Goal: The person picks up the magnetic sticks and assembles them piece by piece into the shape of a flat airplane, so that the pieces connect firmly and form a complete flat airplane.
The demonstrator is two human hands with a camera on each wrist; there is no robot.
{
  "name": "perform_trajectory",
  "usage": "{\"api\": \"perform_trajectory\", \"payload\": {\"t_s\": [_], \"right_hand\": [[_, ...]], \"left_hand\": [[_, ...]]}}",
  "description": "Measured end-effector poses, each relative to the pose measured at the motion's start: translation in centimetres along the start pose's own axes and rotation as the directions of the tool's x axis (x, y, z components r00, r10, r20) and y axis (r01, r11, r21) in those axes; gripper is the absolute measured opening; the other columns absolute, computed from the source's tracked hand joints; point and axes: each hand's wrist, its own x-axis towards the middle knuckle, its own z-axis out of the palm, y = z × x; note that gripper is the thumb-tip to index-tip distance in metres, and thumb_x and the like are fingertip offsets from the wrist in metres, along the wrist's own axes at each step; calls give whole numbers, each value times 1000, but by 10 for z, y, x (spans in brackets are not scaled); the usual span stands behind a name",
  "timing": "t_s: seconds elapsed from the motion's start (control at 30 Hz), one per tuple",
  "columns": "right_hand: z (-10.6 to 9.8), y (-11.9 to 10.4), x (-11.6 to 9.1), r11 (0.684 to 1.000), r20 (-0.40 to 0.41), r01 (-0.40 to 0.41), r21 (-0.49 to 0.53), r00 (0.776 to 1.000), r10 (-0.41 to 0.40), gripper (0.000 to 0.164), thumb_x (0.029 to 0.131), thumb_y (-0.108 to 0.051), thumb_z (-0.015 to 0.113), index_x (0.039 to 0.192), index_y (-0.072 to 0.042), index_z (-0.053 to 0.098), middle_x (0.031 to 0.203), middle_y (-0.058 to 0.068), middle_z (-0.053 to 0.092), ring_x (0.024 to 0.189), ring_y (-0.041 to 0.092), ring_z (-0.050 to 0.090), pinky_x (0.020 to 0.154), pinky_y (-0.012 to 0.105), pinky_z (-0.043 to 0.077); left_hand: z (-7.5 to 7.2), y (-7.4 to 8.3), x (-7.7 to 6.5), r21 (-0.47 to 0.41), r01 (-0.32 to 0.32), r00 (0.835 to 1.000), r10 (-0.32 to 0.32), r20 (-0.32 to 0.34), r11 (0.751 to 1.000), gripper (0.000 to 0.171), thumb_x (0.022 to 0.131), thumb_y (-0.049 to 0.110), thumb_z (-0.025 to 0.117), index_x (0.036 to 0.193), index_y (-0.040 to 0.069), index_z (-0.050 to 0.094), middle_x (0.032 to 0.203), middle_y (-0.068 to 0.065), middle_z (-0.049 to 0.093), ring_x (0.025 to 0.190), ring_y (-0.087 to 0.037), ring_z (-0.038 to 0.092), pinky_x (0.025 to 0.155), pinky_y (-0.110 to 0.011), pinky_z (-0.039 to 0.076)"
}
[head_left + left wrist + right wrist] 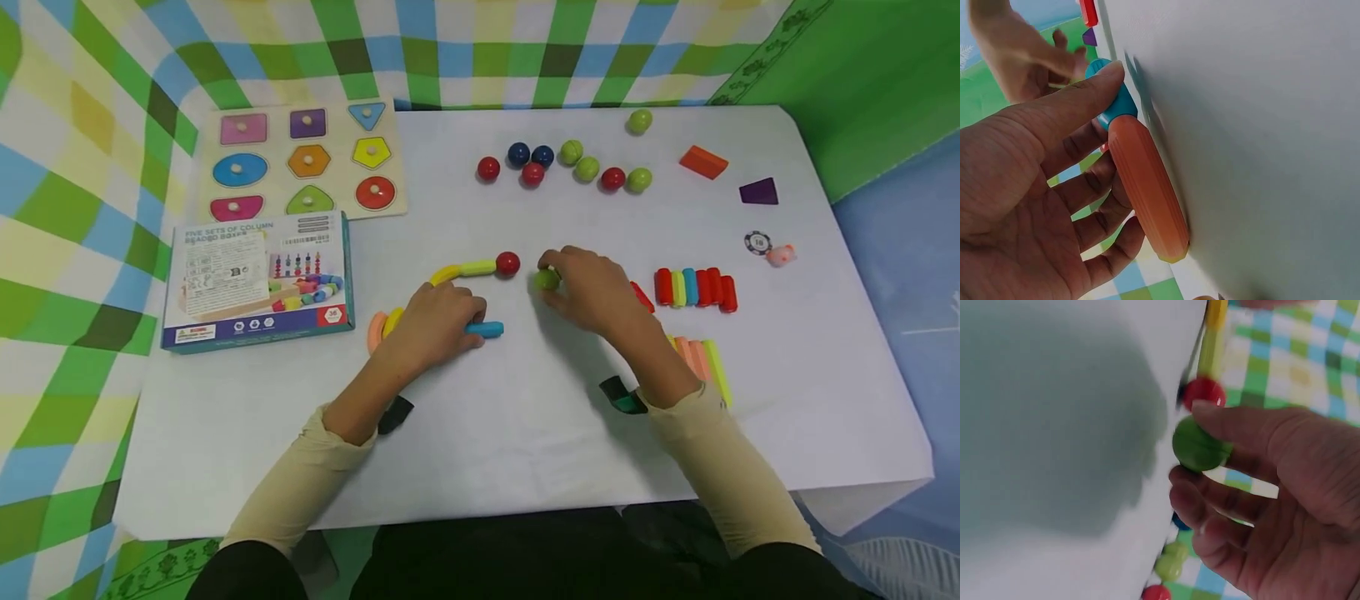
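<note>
My left hand [438, 323] pinches a blue ribbed stick bead [486, 330] between thumb and fingers, low over the table. In the left wrist view an orange ribbed bead [1147, 181] adjoins the blue one, in front of the fingers. My right hand [588, 287] pinches a green ball [1199, 445] with thumb and fingertips. Just left of that ball, a red ball [507, 265] sits at the end of a curved row made of a light green stick [477, 267], a yellow piece [446, 273] and more pieces partly hidden by my left hand.
Several red, blue and green balls [587, 169] lie at the back. Colored sticks [696, 287] line up at the right, near an orange block [703, 162], purple block [759, 192], chip [757, 242] and small pink figure [782, 255]. A box [258, 282] and shape puzzle [273, 187] occupy the left.
</note>
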Motion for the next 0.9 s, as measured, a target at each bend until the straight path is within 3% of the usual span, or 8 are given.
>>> {"api": "perform_trajectory", "payload": {"t_s": [0.13,0.3,0.63,0.77,0.9], "right_hand": [[15,-12,-18,994,23,110,-5,994,-110,47,79,-28,77,121,-15,58,100,0,60,90,19,56,77,39,49],[30,-22,-26,983,31,185,6,982,-185,44,80,-30,76,118,-16,59,97,-2,59,85,17,54,75,36,48],[34,-25,-29,979,46,202,35,978,-204,45,81,-35,75,119,-17,59,92,-5,58,81,14,54,71,34,47],[24,-15,-29,978,43,190,84,980,-194,47,82,-37,74,122,-19,58,96,-3,62,84,15,55,73,35,48],[6,4,-27,988,-9,123,96,992,-123,46,83,-33,73,123,-16,58,100,1,62,87,17,55,74,36,48]], "left_hand": [[-2,0,-1,8,-7,1000,7,-12,1000,30,78,38,77,96,16,66,79,3,57,82,-18,50,80,-39,43],[-1,1,0,16,-30,999,30,-23,999,29,78,38,77,94,16,66,79,3,57,80,-18,50,77,-37,43],[-1,-1,-1,5,-30,1000,30,7,1000,28,77,37,79,92,16,66,75,4,55,77,-16,50,74,-36,41],[-2,-2,-2,-6,-30,999,30,22,1000,28,76,36,79,93,16,67,76,5,56,78,-15,50,76,-36,41],[-3,-2,-2,-14,-29,999,29,19,999,28,76,35,79,93,16,67,76,5,56,78,-15,51,77,-37,42]]}}
